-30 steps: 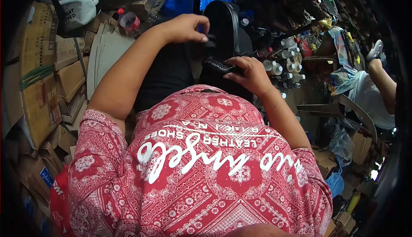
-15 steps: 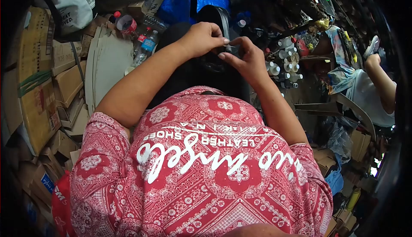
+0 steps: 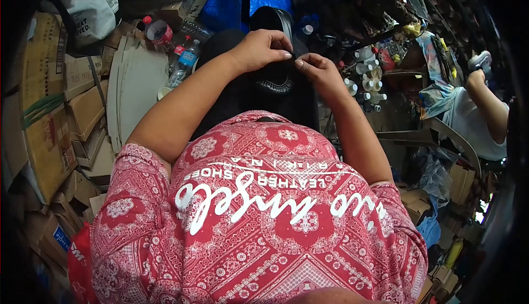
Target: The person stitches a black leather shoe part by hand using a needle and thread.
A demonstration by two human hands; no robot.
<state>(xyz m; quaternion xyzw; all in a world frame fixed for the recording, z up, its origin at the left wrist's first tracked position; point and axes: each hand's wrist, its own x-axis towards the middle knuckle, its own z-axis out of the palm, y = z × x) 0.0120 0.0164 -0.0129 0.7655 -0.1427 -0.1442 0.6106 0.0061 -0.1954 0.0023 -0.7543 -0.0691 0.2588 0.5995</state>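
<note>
A black shoe [image 3: 273, 22] with pale stitching round its toe [image 3: 274, 86] lies in my lap, over dark cloth. On its left side my left hand [image 3: 263, 49] is closed, thumb and fingertips pinched near the shoe's upper edge. Just to the right, my right hand [image 3: 321, 72] is pinched too, its fingertips close to the left hand's but apart from them. What either pinch holds is too small to make out.
A blue bag [image 3: 223, 6] lies beyond the shoe. Plastic bottles [image 3: 188, 57] stand at left, with more bottles [image 3: 372, 83] at right. Cardboard [image 3: 85, 106] is stacked far left. Another person's arm [image 3: 487, 103] shows at far right.
My right hand has turned and drawn slightly away from my left. The stitched toe now shows between my arms. The thin light thing between my fingers no longer shows.
</note>
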